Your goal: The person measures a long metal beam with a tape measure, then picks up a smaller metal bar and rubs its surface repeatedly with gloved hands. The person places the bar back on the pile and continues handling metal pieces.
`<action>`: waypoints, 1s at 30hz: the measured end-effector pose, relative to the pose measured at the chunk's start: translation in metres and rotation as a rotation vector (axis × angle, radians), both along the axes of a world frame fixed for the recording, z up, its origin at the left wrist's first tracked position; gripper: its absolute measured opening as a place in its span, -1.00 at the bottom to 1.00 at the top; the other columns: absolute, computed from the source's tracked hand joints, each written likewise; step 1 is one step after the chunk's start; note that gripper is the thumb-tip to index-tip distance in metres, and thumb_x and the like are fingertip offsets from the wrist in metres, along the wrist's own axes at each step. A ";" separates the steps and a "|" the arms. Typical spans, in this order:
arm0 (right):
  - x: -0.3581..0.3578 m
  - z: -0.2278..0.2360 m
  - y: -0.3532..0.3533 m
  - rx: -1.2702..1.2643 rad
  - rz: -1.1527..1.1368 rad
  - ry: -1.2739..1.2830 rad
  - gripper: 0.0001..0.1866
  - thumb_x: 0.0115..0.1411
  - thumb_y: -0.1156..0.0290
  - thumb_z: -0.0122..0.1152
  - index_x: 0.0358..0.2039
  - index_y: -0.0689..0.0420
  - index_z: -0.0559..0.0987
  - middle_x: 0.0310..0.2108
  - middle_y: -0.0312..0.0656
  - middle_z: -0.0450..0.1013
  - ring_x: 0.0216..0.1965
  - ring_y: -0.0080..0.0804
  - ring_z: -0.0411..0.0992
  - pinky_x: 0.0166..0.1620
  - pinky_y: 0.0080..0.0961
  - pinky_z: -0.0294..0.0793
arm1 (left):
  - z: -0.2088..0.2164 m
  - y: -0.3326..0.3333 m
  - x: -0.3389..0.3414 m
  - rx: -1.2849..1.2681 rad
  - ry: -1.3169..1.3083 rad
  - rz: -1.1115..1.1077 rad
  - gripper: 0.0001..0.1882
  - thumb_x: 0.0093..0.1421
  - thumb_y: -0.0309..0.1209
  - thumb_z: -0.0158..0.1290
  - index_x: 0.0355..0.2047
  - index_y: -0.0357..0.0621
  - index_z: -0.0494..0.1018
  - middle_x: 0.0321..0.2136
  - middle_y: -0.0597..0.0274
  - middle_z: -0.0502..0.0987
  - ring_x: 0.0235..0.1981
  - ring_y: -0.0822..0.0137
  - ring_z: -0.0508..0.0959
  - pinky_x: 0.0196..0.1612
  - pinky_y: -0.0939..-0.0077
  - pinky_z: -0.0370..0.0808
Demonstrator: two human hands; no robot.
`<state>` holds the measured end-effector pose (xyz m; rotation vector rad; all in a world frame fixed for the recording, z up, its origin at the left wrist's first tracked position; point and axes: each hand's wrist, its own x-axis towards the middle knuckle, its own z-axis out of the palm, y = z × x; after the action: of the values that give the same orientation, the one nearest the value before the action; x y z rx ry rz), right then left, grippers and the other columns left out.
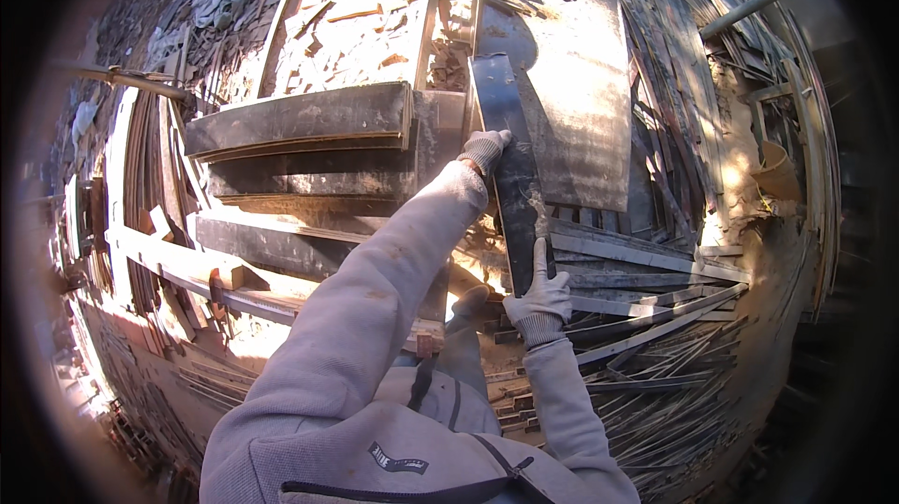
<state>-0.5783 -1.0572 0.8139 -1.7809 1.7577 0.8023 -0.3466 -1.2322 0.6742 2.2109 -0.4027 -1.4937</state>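
Note:
A long, narrow board (521, 181) with a dark, smooth face stretches away from me, its far end over a large sheet. My left hand (487, 148), in a pale glove, is closed on the board's left edge about midway along. At the near end my right hand (541, 303), also gloved, grips the board with one finger laid along its edge. Some pale dust clings to the board's right side near that hand. The undersides of both grips are hidden. Left of the board lies a stack of similar dark-faced boards (300, 126).
A large flat sheet (582, 82) lies ahead right, sunlit and partly shaded. Wood scraps (365, 22) cover a bright surface ahead left. Many thin strips (655, 363) are piled at the right. A pale wooden beam (187, 265) runs at the left; poles (754, 6) jut in.

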 end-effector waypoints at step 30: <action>-0.001 0.013 0.062 -0.218 -0.129 -0.488 0.43 -0.11 -0.09 0.59 0.65 -0.40 -0.17 0.15 0.24 0.38 0.05 0.15 0.55 0.15 -0.03 0.57 | 0.090 0.067 -0.007 -0.644 0.732 0.410 -0.60 0.34 -0.23 0.29 0.01 -0.29 0.59 -0.17 0.07 0.72 -0.19 0.20 0.72 -0.04 0.27 0.71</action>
<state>-0.5796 -0.9953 0.8270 -1.7843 1.6456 0.1047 -0.3533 -1.1654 0.7639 1.0761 -0.1361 -1.5293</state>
